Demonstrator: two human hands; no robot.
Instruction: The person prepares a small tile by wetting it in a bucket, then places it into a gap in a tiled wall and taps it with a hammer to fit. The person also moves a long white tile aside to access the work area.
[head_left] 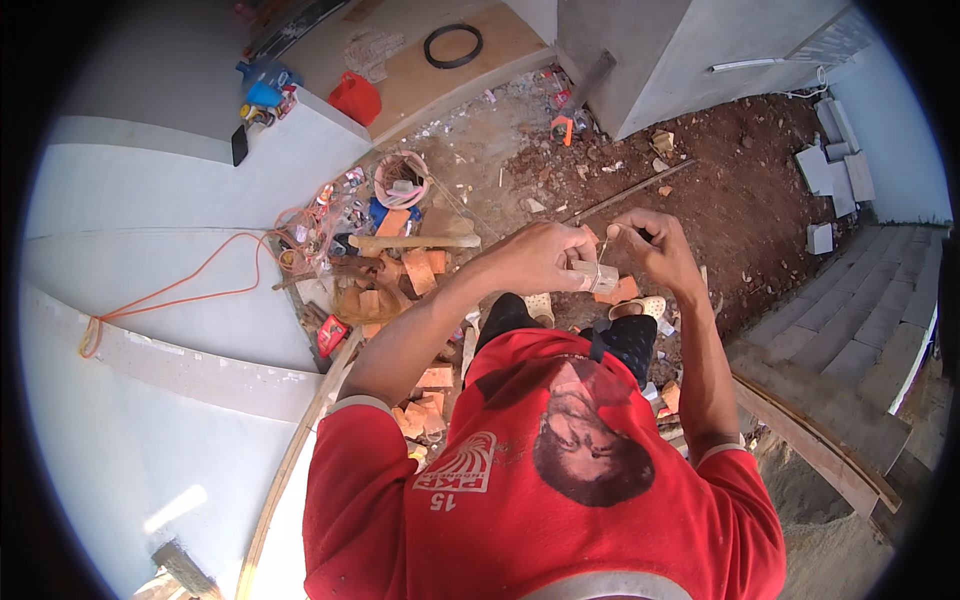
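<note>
- Our left hand [545, 258] has its grip clenched on a small pale block, wooden by the look of it [597, 278], which pokes out rightward past the fingertips.
- Thin light-coloured string [603, 254] is looped around that block and runs up from it.
- Our right hand [662, 250] is just beside, slightly higher, grip pinching the string between thumb and finger, apart from the block itself.
- Both hands are up in front of us; below are our cream perforated clogs [652, 306] and broken orange bricks [622, 291].
- Off left there's a rough tan wooden plank [418, 241]; way further up, a bright red plastic bag [355, 98].
</note>
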